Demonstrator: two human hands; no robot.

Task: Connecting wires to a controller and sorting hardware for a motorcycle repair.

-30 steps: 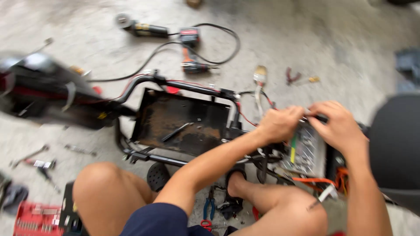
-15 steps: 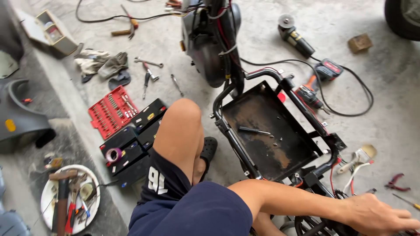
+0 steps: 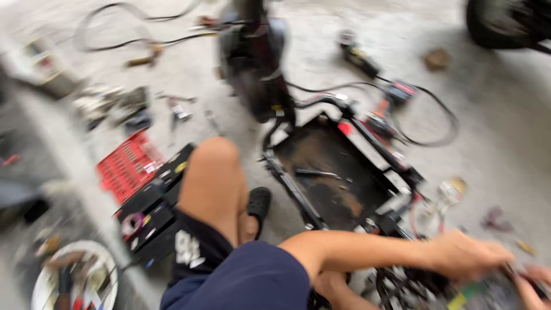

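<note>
Head view, blurred: left hand (image 3: 468, 255) lies palm-down on a grey finned module (image 3: 493, 293) at the lower right corner, fingers curled over its top edge. Right hand (image 3: 534, 281), mostly out of frame, touches its far end; grip closure cannot be told. Module sits just right of the rusty scooter tray (image 3: 327, 172).

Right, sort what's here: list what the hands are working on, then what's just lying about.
In hand:
left hand and right hand on the blurred electronic unit
scooter frame tray beside them

Lying about:
red bit set
black tool case
white bowl of tools
power tool with cord
</note>
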